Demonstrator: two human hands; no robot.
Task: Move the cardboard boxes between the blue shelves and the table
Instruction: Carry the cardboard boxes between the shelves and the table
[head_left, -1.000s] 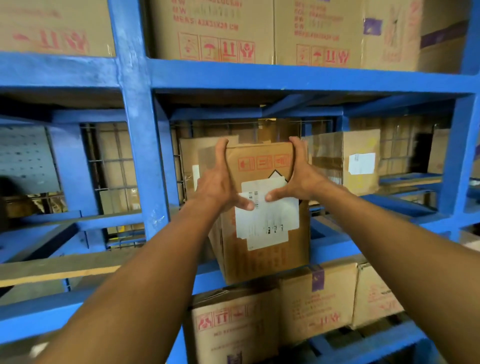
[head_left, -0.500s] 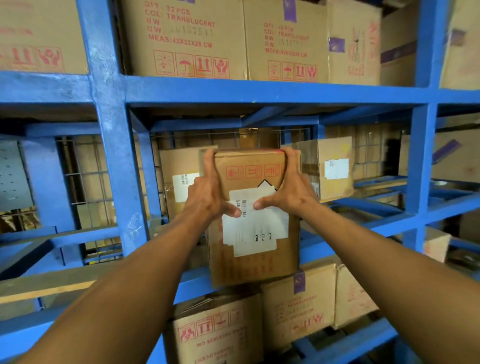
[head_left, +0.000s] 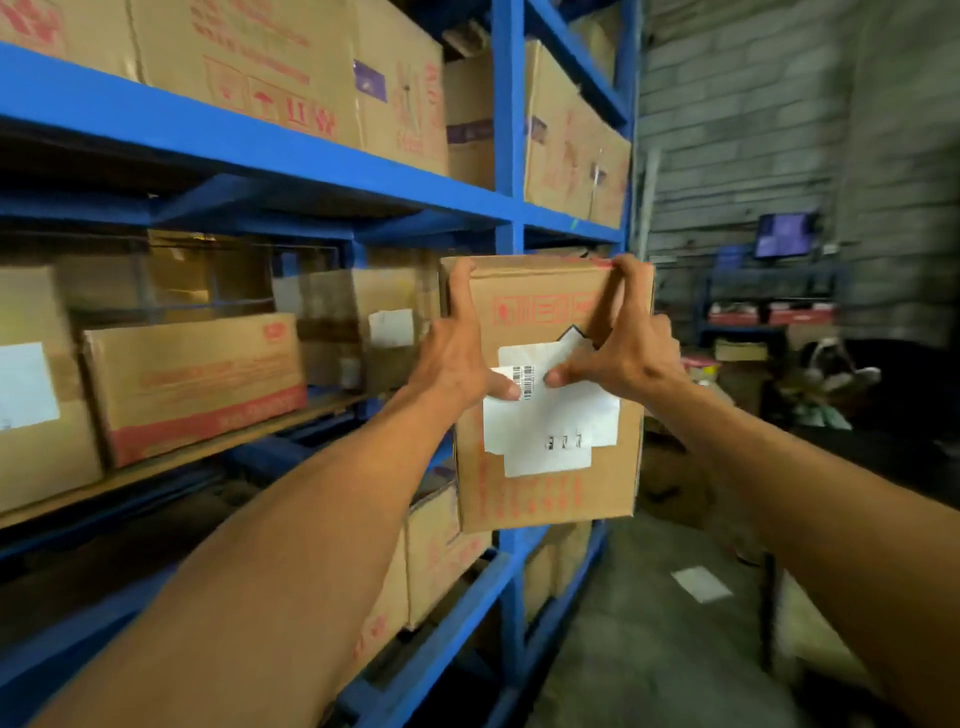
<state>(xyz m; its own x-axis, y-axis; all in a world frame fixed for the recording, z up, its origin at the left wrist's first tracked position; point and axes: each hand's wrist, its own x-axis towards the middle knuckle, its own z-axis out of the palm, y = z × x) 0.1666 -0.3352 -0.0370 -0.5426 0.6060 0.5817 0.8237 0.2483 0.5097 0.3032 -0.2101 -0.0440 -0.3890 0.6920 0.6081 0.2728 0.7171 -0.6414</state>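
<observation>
While the cardboard box (head_left: 550, 493) is held up in the air at the end of the blue shelves (head_left: 511, 156), it is gripped by both hands. The left hand (head_left: 457, 364) is clamped on its left side and the right hand (head_left: 623, 358) on its right. The fingers are hooked over the top edge and the thumbs are pressed onto the white label (head_left: 550, 436) on the front face. The box is kept upright, resting on no shelf, and the end upright of the rack is partly covered by it.

To the left, the middle shelf is taken up by a long box with a red band (head_left: 192, 384), a labelled box (head_left: 31, 395) at the picture's edge and another labelled box (head_left: 387, 332) further back. Large printed cartons (head_left: 291, 67) are stacked on the shelf above, and more cartons (head_left: 441, 551) are stored below the held box.

To the right, a grey block wall (head_left: 737, 104) is seen, with a lit screen (head_left: 784, 235) above a small blue rack (head_left: 769, 291) and blurred clutter before it. What seems to be a dark surface (head_left: 893, 447) is glimpsed behind the right forearm. A white sheet (head_left: 701, 584) is left lying on the concrete floor (head_left: 649, 665).

Compared with half a second ago, the same grip is kept, but the box has been drawn out of the middle bay and carried to the right, so that the aisle and wall are now revealed.
</observation>
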